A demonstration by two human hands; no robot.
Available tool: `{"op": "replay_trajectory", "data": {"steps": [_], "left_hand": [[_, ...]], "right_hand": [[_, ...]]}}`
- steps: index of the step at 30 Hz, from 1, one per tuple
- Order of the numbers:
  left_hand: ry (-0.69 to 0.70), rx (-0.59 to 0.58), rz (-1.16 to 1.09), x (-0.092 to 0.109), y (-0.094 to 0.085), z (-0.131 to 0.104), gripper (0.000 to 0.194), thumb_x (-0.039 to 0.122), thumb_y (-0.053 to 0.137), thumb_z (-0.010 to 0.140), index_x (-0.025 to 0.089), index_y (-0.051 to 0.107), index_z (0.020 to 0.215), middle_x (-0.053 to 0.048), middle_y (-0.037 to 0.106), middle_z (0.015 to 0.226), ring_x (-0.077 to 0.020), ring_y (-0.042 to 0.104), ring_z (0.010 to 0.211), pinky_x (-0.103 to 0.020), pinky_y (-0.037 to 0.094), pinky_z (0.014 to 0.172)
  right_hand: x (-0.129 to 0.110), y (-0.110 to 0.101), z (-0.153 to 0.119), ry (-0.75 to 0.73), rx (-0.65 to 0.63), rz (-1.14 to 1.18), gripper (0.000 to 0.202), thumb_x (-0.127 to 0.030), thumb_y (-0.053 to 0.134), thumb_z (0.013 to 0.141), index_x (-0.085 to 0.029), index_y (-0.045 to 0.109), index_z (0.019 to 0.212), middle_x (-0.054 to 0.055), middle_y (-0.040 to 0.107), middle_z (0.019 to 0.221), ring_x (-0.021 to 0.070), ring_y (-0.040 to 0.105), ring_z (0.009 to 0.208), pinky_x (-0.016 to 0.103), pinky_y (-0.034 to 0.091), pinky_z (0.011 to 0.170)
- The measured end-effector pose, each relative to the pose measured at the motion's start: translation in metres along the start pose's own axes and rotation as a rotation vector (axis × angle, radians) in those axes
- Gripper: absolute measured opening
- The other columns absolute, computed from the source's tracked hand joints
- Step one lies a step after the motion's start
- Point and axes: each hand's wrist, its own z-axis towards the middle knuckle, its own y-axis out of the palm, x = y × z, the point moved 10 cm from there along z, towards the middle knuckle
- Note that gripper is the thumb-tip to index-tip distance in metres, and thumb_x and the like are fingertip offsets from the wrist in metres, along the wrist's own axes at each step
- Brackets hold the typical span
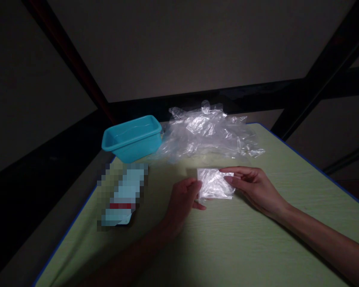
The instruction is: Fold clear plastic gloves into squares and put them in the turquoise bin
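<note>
Between my two hands is a small, flat rectangle of folded clear plastic point(214, 184), shiny and creased, perhaps a folded plastic bag. My left hand point(184, 198) grips its left edge, thumb on top and fingers partly beneath. At the right edge, my right hand point(254, 187) pinches it with the thumb in front and the fingers along the top corner. Behind it spreads a loose heap of crumpled clear plastic bags point(209, 133), which neither hand touches.
A turquoise plastic basin point(137, 145) stands at the back left of the pale green table point(227, 247), beside the heap. Nearer, a pixelated flat object point(124, 195), possibly a phone, lies on the left. The table has a blue edge, with a wall behind it.
</note>
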Motion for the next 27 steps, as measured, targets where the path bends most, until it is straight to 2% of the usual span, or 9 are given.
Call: {"op": "replay_trajectory", "data": {"steps": [4,8,13,18,24,27], "left_hand": [[0.004,-0.020,0.014,0.003,0.004,-0.001,0.024,0.038,0.060,0.064,0.015,0.055,0.062,0.005,0.044,0.053,-0.0128,0.059,0.049,-0.020,0.048,0.040],[0.004,-0.020,0.022,0.007,0.004,-0.003,0.019,0.033,0.058,0.065,0.015,0.054,0.061,0.003,0.050,0.055,-0.0127,0.061,0.050,-0.018,0.049,0.040],[0.007,-0.020,0.016,0.008,0.003,-0.004,0.016,0.029,0.057,0.065,0.013,0.058,0.064,0.001,0.058,0.061,-0.0124,0.062,0.051,-0.017,0.048,0.039],[-0.005,-0.014,0.023,0.006,0.002,-0.003,0.016,0.029,0.057,0.065,0.013,0.058,0.063,0.001,0.055,0.059,-0.0135,0.063,0.052,-0.017,0.049,0.038],[0.017,-0.026,0.007,0.008,0.002,-0.003,0.015,0.028,0.056,0.066,0.013,0.059,0.062,0.002,0.054,0.060,-0.0135,0.063,0.051,-0.017,0.049,0.038],[0.003,-0.020,-0.008,0.007,0.001,-0.003,0.014,0.026,0.056,0.065,0.013,0.059,0.062,0.001,0.055,0.060,-0.0126,0.062,0.048,-0.017,0.048,0.036]], "right_hand": [[-0.006,0.002,-0.003,-0.021,0.007,0.007,0.021,-0.026,0.076,0.060,-0.022,0.074,0.080,-0.005,0.057,0.049,0.0066,0.046,0.044,0.022,0.040,0.046],[-0.007,0.005,-0.005,-0.024,-0.011,-0.032,0.021,-0.022,0.074,0.062,-0.022,0.073,0.083,-0.006,0.054,0.048,0.0071,0.045,0.044,0.023,0.041,0.046],[-0.007,0.008,-0.005,-0.034,-0.053,-0.015,0.031,-0.021,0.074,0.062,-0.022,0.070,0.093,-0.006,0.057,0.054,0.0081,0.051,0.049,0.023,0.043,0.048],[-0.007,0.008,-0.004,-0.029,-0.063,0.015,0.042,-0.021,0.076,0.060,-0.021,0.066,0.101,-0.003,0.066,0.069,0.0095,0.057,0.058,0.024,0.045,0.053],[-0.007,0.010,-0.005,-0.018,-0.082,0.029,0.039,-0.019,0.075,0.061,-0.023,0.065,0.099,-0.007,0.060,0.059,0.0087,0.054,0.053,0.023,0.044,0.051],[-0.001,0.011,-0.005,0.029,-0.080,0.055,0.043,-0.018,0.076,0.061,-0.023,0.064,0.102,-0.006,0.062,0.061,0.0089,0.054,0.053,0.023,0.044,0.051]]}}
